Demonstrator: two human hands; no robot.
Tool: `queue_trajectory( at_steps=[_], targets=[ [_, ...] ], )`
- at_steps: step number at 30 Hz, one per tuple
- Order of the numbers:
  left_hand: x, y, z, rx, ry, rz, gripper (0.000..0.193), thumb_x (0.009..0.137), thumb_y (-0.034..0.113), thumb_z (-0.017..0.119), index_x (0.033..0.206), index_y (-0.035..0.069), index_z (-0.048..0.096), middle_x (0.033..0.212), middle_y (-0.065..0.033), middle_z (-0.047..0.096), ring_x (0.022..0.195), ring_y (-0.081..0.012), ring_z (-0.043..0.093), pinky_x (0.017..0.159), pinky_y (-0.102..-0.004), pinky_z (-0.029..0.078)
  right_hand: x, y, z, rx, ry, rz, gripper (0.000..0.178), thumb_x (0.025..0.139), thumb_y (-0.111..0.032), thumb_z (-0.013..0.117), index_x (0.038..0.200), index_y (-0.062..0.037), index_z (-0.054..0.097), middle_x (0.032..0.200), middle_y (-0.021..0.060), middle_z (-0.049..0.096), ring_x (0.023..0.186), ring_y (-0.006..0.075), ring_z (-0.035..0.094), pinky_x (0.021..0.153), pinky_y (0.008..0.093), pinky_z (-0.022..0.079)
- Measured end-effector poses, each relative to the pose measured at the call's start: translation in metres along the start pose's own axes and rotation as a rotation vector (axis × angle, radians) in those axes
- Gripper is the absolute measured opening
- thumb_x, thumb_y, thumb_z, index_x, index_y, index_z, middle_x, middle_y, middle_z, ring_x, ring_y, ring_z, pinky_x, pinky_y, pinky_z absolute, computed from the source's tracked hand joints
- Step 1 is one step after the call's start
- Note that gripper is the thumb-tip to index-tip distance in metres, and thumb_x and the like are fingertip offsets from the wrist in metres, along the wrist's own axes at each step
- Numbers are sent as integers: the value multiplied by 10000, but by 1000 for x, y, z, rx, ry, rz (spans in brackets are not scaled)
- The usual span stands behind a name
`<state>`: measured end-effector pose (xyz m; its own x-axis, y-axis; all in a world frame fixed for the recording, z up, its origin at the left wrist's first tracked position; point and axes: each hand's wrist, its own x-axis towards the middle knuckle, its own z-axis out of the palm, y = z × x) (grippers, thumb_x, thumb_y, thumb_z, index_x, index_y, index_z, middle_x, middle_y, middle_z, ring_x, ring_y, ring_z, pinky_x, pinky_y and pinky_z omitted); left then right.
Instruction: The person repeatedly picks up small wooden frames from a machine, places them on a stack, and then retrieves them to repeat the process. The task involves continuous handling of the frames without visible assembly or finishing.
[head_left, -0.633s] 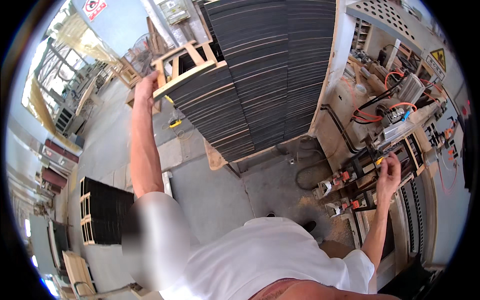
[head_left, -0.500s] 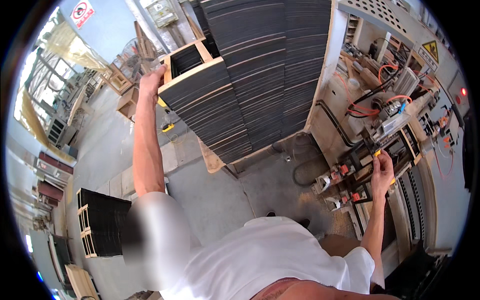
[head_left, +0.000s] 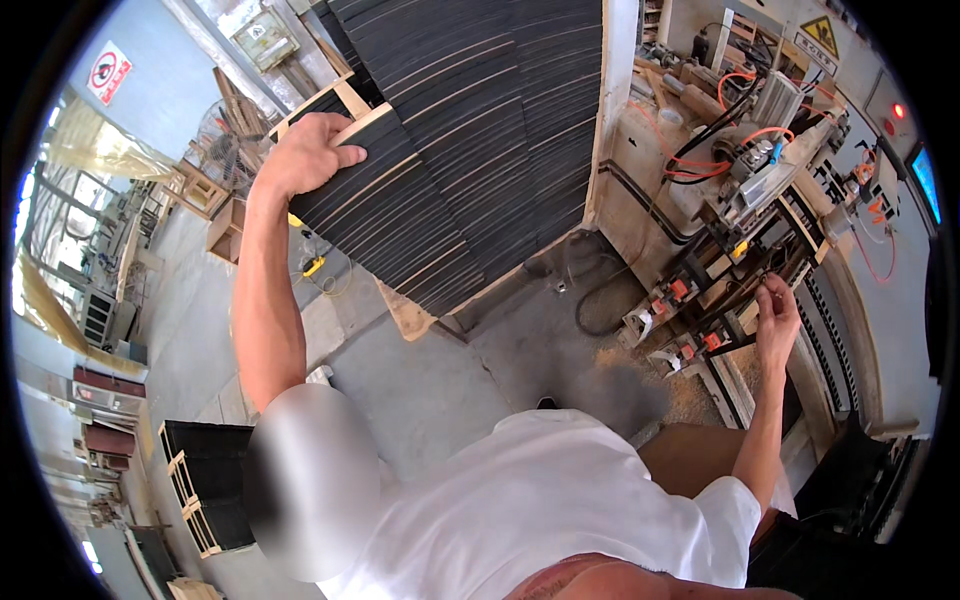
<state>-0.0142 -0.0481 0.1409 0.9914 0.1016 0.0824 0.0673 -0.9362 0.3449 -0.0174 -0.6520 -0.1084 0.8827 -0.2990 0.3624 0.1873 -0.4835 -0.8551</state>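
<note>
My left hand (head_left: pixel 308 155) grips the upper frame (head_left: pixel 375 123), a black-edged piece with pale wooden bars, at the top of a tall stack (head_left: pixel 480 160). Its thumb lies on the front edge and its fingers are hidden over the bar. My right hand (head_left: pixel 776 315) is over the machine (head_left: pixel 745 290) on the right, fingers drawn together at the tips. Whether anything is between those fingertips, I cannot make out. A small yellow part (head_left: pixel 740 248) of the machine lies a little beyond this hand, apart from it.
Orange-red clamps (head_left: pixel 712 341) and hoses (head_left: pixel 700 165) are on the machine, with sawdust (head_left: pixel 620 360) below. A smaller black stack (head_left: pixel 210 480) stands on the floor at lower left. A fan (head_left: pixel 222 145) is at the far left, and a cable with a yellow piece (head_left: pixel 313 266) lies on the floor.
My left hand has come over the top frame's corner, its thumb now on the front edge. My right hand has come away from the yellow part, nearer to me. The whole view has shifted.
</note>
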Motion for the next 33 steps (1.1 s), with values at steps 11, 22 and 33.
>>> queue_trajectory(
  at_steps=[11, 22, 33],
  targets=[
    [15, -19, 11, -32, 58, -49, 361, 752, 125, 757, 1073, -23, 683, 907, -171, 713, 859, -251, 683, 781, -375, 505, -11, 36, -59, -102, 15, 81, 243, 919, -149, 624, 1082, 31, 633, 799, 43, 645, 723, 105, 575, 668, 275, 451],
    [-9, 27, 31, -62, 462, 221, 561, 791, 179, 721, 1273, -45, 540, 1223, -229, 622, 1102, -312, 617, 938, -384, 464, -17, 20, -97, -276, -26, 40, 228, 897, -92, 629, 1093, 26, 624, 908, 70, 645, 844, 150, 603, 754, 313, 493],
    [-42, 206, 334, -1007, -128, 567, 160, 951, 92, 574, 1057, -14, 629, 947, -78, 651, 860, -149, 618, 796, -281, 520, -30, -164, -380, -1495, 505, -247, 228, 841, -193, 637, 1011, -42, 635, 987, 169, 661, 922, 331, 637, 811, 423, 508]
  ],
)
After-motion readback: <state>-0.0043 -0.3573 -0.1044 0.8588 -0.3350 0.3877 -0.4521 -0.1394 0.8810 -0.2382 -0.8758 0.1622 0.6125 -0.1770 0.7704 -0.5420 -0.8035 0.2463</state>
